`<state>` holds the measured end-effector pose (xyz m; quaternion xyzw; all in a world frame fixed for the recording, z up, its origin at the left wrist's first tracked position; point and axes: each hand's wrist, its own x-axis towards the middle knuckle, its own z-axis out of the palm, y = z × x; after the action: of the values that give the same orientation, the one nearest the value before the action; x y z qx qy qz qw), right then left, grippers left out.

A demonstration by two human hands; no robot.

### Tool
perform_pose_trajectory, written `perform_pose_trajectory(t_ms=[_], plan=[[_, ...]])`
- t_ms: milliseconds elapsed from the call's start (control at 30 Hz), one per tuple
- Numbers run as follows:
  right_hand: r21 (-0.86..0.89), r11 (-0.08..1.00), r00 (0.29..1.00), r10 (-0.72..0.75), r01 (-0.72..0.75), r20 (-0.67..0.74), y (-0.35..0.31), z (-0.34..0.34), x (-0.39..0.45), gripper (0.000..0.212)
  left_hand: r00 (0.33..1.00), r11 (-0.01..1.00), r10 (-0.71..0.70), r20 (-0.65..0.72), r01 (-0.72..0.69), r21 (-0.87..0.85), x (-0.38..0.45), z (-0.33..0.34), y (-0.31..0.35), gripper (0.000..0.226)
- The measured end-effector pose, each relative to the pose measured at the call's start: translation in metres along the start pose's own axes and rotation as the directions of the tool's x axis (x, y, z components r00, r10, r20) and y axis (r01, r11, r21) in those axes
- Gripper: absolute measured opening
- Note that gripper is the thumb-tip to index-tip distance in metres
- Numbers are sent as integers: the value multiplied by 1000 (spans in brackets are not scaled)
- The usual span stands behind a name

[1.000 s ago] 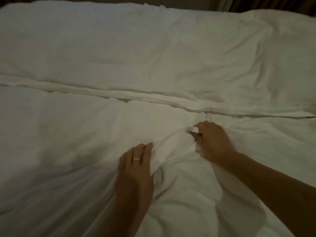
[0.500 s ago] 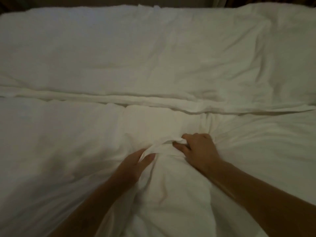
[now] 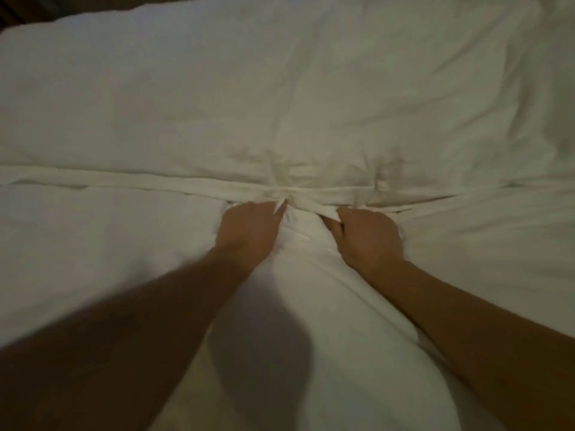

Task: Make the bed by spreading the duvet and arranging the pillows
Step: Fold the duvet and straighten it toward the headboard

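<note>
A white duvet [image 3: 280, 98] covers the far half of the bed, and its folded edge [image 3: 140, 181] runs as a band across the middle of the view. More white bedding [image 3: 93, 259] lies on the near side. My left hand [image 3: 249, 234] grips a bunch of the fabric right at that edge, fingers curled under. My right hand [image 3: 368, 237] grips the fabric a hand's width to the right, thumb tucked into a fold. A ridge of cloth [image 3: 305, 231] stands between the two hands. No pillow is clearly visible.
A dark strip of the room [image 3: 46, 7] shows past the bed's far left corner. White bedding fills everything else, puffier at the far right [image 3: 553, 88]. My forearms cast a shadow [image 3: 264, 353] on the near fabric.
Both hands have moved forward from the near bedding up to the duvet's folded edge, bunching fabric there. The camera has leaned in closer over the bed.
</note>
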<state>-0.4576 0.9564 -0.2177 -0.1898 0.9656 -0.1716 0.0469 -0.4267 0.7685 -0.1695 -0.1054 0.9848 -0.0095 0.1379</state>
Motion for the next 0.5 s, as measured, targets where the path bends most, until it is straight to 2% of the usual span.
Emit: perform_pose_trajectory(t_ms=[67, 133, 267, 367, 433, 500], plan=[[-5, 999, 998, -37, 37, -57, 6, 13, 0, 43, 998, 996, -63, -19, 62, -57, -1, 21, 2, 57], [-9, 999, 998, -49, 49, -47, 10, 14, 0, 42, 995, 995, -76, -72, 71, -69, -3, 32, -3, 55], [8, 1000, 996, -27, 26, 88, 3, 3, 3, 44, 996, 996, -36, -83, 29, -79, -3, 30, -6, 53], [70, 992, 972, -113, 100, 207, 7, -33, -3, 43, 996, 985, -57, -63, 46, -163, -5, 30, -12, 58], [-88, 989, 988, -105, 115, 109, 44, -59, -17, 52, 992, 962, -98, -83, 73, -264, -4, 31, -19, 63], [-236, 971, 999, 45, -44, 1, 81, -86, -35, 57, 973, 914, -63, -224, -34, -404, -9, 19, -12, 53]])
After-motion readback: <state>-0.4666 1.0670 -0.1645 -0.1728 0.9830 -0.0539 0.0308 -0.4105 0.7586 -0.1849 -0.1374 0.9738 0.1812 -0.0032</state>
